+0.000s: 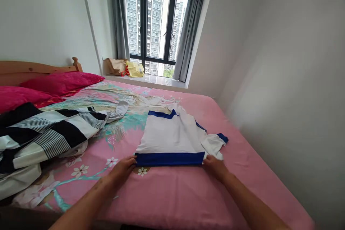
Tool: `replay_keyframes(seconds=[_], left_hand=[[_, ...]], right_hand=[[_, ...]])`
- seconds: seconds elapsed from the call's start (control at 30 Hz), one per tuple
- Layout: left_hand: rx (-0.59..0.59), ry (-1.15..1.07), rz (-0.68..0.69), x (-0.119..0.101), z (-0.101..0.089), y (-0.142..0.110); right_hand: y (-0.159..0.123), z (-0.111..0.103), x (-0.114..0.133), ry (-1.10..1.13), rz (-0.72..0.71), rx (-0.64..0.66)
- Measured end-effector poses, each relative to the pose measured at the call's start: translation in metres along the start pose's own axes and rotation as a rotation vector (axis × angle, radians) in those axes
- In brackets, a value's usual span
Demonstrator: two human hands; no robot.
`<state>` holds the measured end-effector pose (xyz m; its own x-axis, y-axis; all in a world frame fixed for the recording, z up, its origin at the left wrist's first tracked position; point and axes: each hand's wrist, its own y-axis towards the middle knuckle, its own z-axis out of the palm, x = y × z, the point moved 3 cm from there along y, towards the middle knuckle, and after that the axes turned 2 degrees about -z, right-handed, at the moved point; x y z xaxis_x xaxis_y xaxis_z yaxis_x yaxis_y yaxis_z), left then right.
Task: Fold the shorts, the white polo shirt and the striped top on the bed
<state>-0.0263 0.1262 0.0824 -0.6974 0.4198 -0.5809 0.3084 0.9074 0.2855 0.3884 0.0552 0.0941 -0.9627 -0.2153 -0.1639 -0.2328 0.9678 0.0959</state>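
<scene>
A white shirt (171, 134) with blue trim lies partly folded on the bed. Its wide blue band (169, 159) runs straight along the edge closest to me. At the band's left corner, my left hand (126, 164) pinches the cloth between closed fingers. My right hand (215, 167) grips the opposite corner the same way, its fingertips partly hidden by the fabric. One white sleeve with a blue cuff (222, 137) sticks out to the right, crumpled. More blue trim shows along the shirt's far edge.
The bed (188, 194) has a pink floral sheet. Black-and-white clothes (59, 133) lie heaped at left, and pale crumpled fabric (153, 100) lies beyond the shirt. Red pillows (64, 82) rest by the wooden headboard (35, 67). Bags (134, 69) stand on the windowsill. A wall flanks the right side.
</scene>
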Motion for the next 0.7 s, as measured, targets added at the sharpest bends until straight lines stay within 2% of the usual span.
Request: replay_keyframes(seconds=[0.07, 0.13, 0.27, 0.33, 0.47, 0.57, 0.63, 0.7], left_hand=[[0.015, 0.001, 0.007, 0.018, 0.017, -0.032], [0.027, 0.013, 0.022, 0.031, 0.024, -0.054], [-0.027, 0.059, 0.039, 0.041, 0.023, -0.093], [-0.041, 0.084, 0.045, 0.037, 0.021, -0.117], [0.004, 0.112, 0.016, 0.021, 0.019, -0.160], [0.019, 0.060, -0.142, 0.010, 0.017, -0.160], [0.076, -0.040, -0.278, 0.002, 0.012, -0.139], [0.156, -0.169, -0.369, -0.011, 0.001, -0.104]], right_hand=[[-0.025, 0.034, 0.007, 0.046, 0.059, 0.021], [-0.044, 0.051, 0.008, 0.121, 0.098, 0.014], [-0.085, 0.058, 0.014, 0.189, 0.062, 0.016], [-0.110, 0.061, 0.022, 0.202, 0.051, 0.006], [-0.154, 0.074, 0.038, 0.253, 0.084, -0.053], [-0.160, 0.077, 0.042, 0.335, 0.123, -0.070], [-0.151, 0.070, 0.039, 0.393, 0.152, -0.039], [-0.136, 0.054, 0.031, 0.430, 0.191, -0.032]])
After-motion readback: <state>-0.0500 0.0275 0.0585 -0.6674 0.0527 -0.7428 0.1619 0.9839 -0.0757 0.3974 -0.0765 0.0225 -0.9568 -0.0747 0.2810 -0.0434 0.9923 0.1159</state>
